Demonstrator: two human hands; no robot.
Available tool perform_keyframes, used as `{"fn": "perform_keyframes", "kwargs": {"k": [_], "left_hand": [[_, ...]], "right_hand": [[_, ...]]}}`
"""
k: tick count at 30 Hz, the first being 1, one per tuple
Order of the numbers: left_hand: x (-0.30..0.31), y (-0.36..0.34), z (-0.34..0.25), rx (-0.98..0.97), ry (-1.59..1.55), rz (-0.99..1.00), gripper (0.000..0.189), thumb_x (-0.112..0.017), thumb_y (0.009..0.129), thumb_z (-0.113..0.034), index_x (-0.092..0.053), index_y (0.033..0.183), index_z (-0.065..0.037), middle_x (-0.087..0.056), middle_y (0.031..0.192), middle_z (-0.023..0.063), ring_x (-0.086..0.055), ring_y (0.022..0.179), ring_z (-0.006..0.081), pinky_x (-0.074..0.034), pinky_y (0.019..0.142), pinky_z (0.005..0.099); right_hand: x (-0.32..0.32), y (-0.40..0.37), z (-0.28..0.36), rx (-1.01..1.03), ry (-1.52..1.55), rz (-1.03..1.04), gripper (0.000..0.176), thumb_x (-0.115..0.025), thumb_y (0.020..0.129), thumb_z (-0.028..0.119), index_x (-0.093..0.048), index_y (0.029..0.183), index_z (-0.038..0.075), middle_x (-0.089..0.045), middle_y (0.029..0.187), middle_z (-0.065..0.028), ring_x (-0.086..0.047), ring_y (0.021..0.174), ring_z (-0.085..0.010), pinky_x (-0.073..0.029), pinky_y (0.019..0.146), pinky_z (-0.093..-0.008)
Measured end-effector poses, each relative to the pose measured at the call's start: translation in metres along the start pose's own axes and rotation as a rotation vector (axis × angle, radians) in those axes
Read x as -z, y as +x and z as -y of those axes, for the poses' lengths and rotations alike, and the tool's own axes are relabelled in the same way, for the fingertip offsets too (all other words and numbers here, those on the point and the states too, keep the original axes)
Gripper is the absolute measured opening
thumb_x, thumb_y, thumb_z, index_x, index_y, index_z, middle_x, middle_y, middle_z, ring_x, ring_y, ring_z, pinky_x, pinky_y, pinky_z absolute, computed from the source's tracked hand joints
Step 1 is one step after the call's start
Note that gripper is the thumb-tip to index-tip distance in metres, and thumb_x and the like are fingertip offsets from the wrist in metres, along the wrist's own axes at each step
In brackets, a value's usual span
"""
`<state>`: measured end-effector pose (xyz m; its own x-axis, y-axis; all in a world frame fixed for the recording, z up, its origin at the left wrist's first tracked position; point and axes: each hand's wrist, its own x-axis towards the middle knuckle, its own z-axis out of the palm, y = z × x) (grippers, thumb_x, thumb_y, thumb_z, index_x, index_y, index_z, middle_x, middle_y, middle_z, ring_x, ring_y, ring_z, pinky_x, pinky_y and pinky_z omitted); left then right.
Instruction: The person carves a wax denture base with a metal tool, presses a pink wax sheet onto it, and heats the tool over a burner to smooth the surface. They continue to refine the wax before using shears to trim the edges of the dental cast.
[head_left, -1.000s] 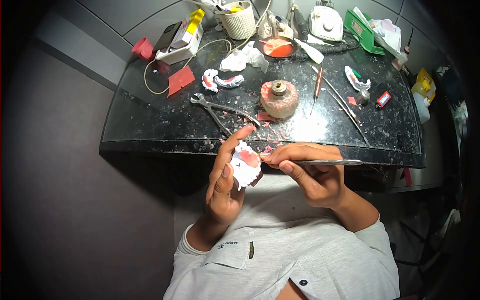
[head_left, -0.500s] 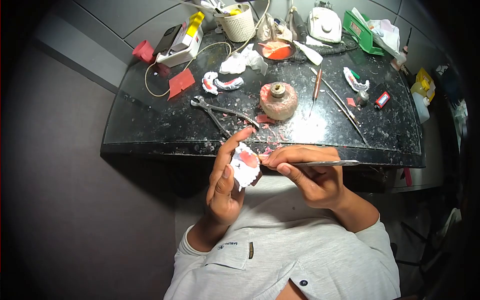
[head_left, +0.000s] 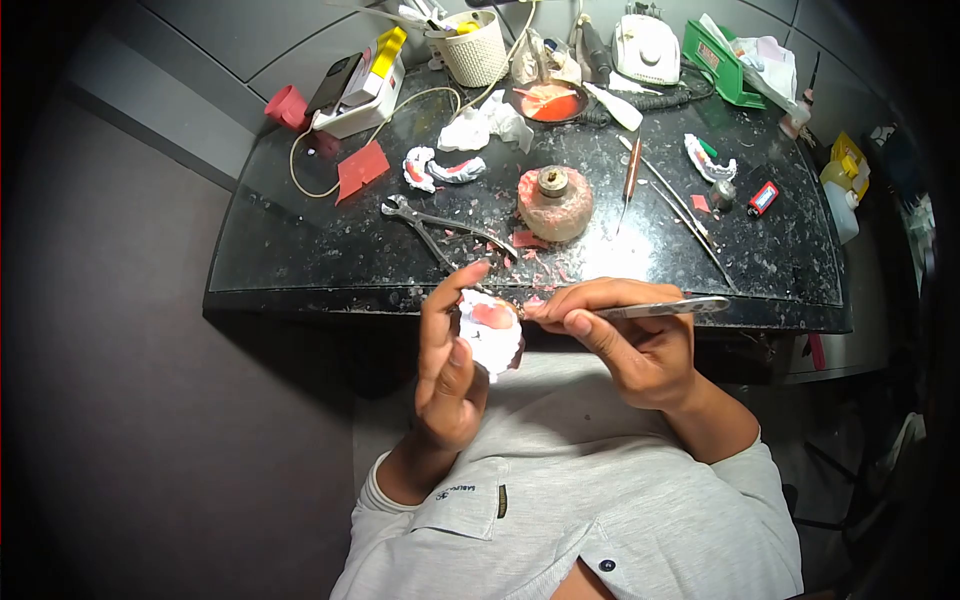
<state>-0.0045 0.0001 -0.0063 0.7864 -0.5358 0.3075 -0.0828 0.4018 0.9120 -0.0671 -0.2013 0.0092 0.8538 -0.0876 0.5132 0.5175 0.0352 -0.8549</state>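
Observation:
My left hand (head_left: 447,375) is wrapped round a white plaster dental cast (head_left: 490,345), its thumb on the near side and a finger stretched along the far side. A patch of pink wax (head_left: 492,317) covers part of the cast. In my right hand (head_left: 635,345) is a slim metal scalpel (head_left: 675,309), its flat handle sticking out to the right. The fingertips of that hand are right at the cast's right edge, and they hide the working end. Both hands are just off the bench's front edge.
On the black bench (head_left: 310,250) lie pliers (head_left: 440,217), a wax-smeared spirit lamp (head_left: 556,205), a wooden-handled wax knife (head_left: 632,175) and a long thin rod (head_left: 690,220). Further back are other casts (head_left: 440,168), a pink wax sheet (head_left: 362,170) and a dish of red wax (head_left: 550,103).
The cast has turned a little in my left hand. My right hand has shifted slightly right, and the scalpel handle has rolled and risen, showing its flat side.

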Motion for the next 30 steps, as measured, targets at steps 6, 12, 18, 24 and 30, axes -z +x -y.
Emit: {"fn": "perform_keyframes", "kwargs": {"k": [6,12,18,24,30], "left_hand": [[-0.012,-0.007,0.01,-0.154,0.276,-0.013,0.07,-0.069,0.099,-0.031,-0.028,0.146,-0.001,-0.057,0.126,0.0207,-0.066,0.102,0.0244,-0.056,0.092,0.0389],[-0.011,-0.002,0.015,-0.273,0.309,0.037,0.062,-0.073,0.097,-0.03,-0.028,0.133,-0.004,-0.056,0.129,0.0285,-0.064,0.113,0.0284,-0.052,0.101,0.0405],[-0.007,-0.005,0.016,-0.367,0.412,0.092,0.063,-0.077,0.093,-0.021,-0.028,0.13,-0.005,-0.053,0.133,0.0296,-0.057,0.126,0.0294,-0.046,0.107,0.0393],[-0.008,-0.002,0.019,-0.419,0.387,0.106,0.061,-0.078,0.093,-0.017,-0.028,0.127,-0.006,-0.051,0.135,0.0304,-0.058,0.125,0.0316,-0.047,0.107,0.041],[-0.008,-0.003,0.016,-0.421,0.408,0.133,0.059,-0.075,0.093,-0.005,-0.027,0.127,-0.007,-0.049,0.136,0.0339,-0.059,0.125,0.0325,-0.053,0.1,0.0392]], "right_hand": [[0.011,0.005,-0.004,0.35,-0.165,-0.199,0.014,-0.066,0.1,0.007,-0.064,0.102,-0.007,-0.074,0.097,-0.0167,-0.075,0.089,-0.027,-0.061,0.087,-0.039],[0.015,-0.01,0.0,0.316,-0.065,-0.138,0.022,-0.062,0.103,0.014,-0.057,0.113,-0.005,-0.075,0.097,-0.018,-0.077,0.091,-0.0275,-0.061,0.089,-0.0422],[0.002,0.002,0.019,0.424,-0.562,-0.018,0.036,-0.077,0.081,-0.005,-0.07,0.117,-0.002,-0.072,0.115,-0.0222,-0.075,0.099,-0.0322,-0.062,0.084,-0.0369],[-0.004,0.0,0.013,0.458,-0.528,0.021,0.036,-0.078,0.08,-0.005,-0.072,0.115,-0.003,-0.071,0.114,-0.0194,-0.074,0.099,-0.031,-0.062,0.082,-0.0373],[-0.004,0.0,0.017,0.429,-0.534,0.052,0.036,-0.077,0.079,-0.007,-0.071,0.114,-0.005,-0.071,0.114,-0.0202,-0.074,0.101,-0.0323,-0.062,0.084,-0.0374]]}}
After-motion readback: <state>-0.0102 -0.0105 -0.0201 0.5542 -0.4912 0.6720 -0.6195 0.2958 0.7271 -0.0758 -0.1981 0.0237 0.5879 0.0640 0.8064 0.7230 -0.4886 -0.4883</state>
